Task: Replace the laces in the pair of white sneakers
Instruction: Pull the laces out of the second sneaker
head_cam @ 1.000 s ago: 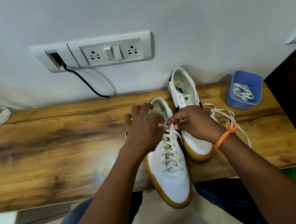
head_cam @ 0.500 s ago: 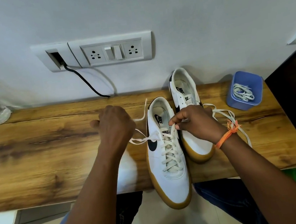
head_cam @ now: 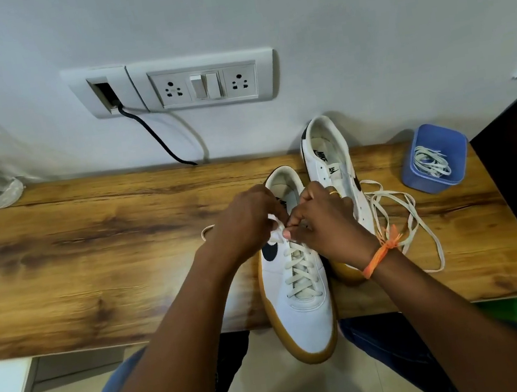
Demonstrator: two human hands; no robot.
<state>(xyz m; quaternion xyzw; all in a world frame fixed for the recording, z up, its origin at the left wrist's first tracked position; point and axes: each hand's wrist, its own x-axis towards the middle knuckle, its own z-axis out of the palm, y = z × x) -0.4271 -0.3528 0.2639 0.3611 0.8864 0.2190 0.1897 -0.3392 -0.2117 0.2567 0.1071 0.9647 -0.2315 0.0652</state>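
Both hands meet over the near sneaker (head_cam: 298,290): the left hand (head_cam: 241,225), drawn out sideways a moment ago, returns to pinch the lace (head_cam: 276,231) beside the right hand (head_cam: 325,222), also pinching, likely tying off; spare laces wait in the tub (head_cam: 433,159).

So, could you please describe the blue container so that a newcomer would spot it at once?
Follow the wooden tabletop to its right end, past the two white sneakers. The blue container stands there near the wall: a small open plastic tub, the only blue thing on the table, with coiled white laces inside.
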